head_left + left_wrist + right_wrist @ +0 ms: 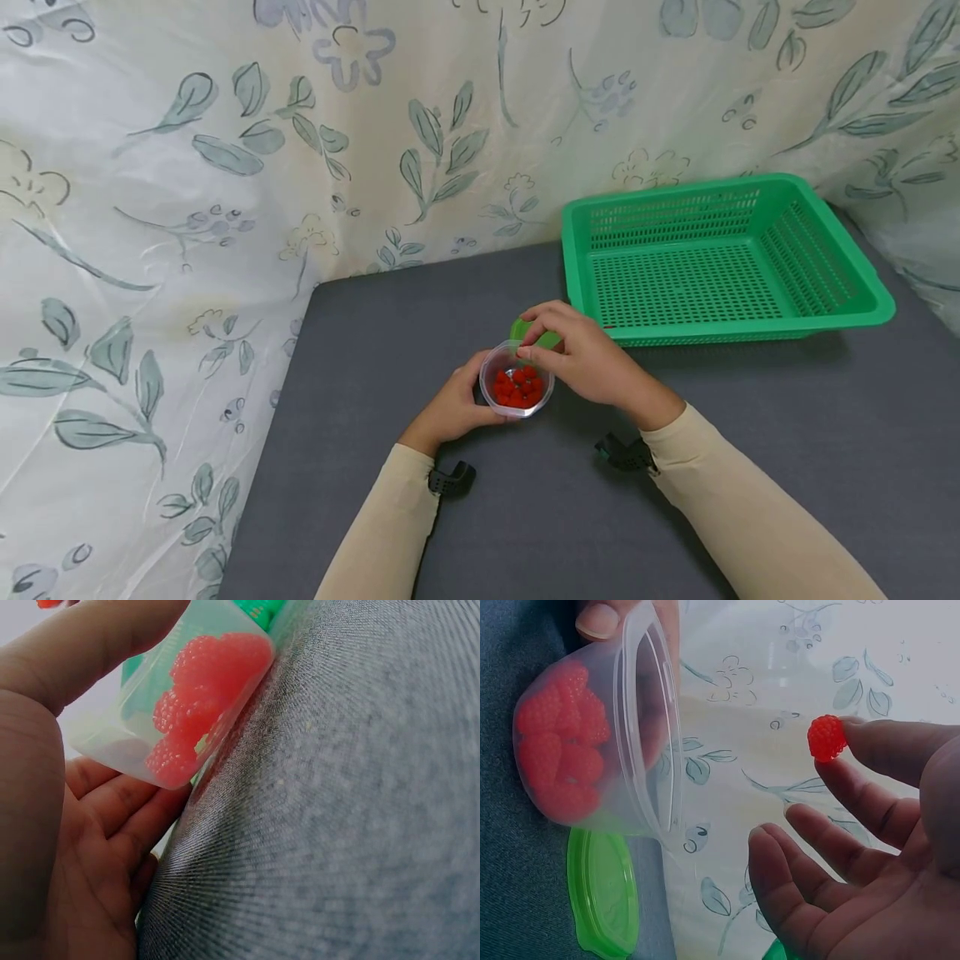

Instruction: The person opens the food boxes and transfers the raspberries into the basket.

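Observation:
A clear plastic tub (491,396) with several red raspberries (519,387) inside stands on the dark table. My left hand (453,408) holds it from the side, thumb and fingers around its wall, as the left wrist view also shows. Over the tub's rim, my right hand (581,354) pinches a single raspberry (826,738) between thumb and index finger; the other fingers are spread loosely. A green lid (602,892) lies on the table just beyond the tub, partly hidden by the right hand in the head view.
A large green mesh basket (675,333) stands at the back right of the table (360,358). Behind the table hangs a cloth (300,192) printed with leaves and flowers. A black wrist strap (626,452) is on each arm.

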`<state>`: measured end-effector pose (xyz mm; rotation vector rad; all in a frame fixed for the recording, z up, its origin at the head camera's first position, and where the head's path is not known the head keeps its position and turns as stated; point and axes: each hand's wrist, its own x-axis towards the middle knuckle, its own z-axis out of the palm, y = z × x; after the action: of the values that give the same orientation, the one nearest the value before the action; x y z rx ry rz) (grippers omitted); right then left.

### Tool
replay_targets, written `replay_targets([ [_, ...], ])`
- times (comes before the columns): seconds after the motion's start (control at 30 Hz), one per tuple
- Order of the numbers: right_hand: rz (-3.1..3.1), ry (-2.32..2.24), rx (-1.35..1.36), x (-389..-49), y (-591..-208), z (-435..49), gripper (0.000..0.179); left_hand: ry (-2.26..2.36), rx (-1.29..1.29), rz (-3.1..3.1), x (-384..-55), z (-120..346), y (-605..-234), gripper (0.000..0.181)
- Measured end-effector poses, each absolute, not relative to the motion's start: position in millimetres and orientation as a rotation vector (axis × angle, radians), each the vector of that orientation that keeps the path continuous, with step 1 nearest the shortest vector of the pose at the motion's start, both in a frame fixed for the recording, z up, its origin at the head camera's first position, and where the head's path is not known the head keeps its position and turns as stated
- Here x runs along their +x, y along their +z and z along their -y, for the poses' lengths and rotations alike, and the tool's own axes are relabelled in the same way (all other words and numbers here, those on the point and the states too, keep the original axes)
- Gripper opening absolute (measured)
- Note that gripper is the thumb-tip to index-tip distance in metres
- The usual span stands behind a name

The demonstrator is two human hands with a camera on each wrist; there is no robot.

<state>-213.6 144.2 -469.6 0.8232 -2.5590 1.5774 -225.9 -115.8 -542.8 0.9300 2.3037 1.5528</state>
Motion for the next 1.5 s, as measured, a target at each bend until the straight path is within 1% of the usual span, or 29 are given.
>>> replay_targets([
  [0.13, 2.554, 1.582, 0.823, -213, -468, -145, 0.005, 1.546, 0.953, -2.314, -236, 120, -563, 0.089],
  [0.2, 2.554, 1.582, 0.824, -213, -468, -145, 0.005, 1.531, 0.948, -2.323, -238, 121, -567, 0.088],
  [0.83, 2.549, 1.568, 0.839, -216, -468, -148, 0.005, 1.51, 0.925, -2.346, -241, 122, -568, 0.089],
  [0.93, 2.549, 1.563, 0.841, -216, -468, -148, 0.005, 1.523, 0.922, -2.337, -238, 120, -564, 0.09],
  [1.17, 2.542, 1.562, 0.843, -216, -468, -149, 0.007, 1.541, 0.924, -2.306, -223, 114, -531, 0.086],
  [1.33, 2.544, 1.561, 0.845, -217, -468, -149, 0.006, 1.539, 0.923, -2.313, -222, 113, -528, 0.084],
  [1.5, 2.548, 1.567, 0.837, -218, -468, -148, 0.005, 1.532, 0.92, -2.32, -222, 114, -528, 0.086],
])
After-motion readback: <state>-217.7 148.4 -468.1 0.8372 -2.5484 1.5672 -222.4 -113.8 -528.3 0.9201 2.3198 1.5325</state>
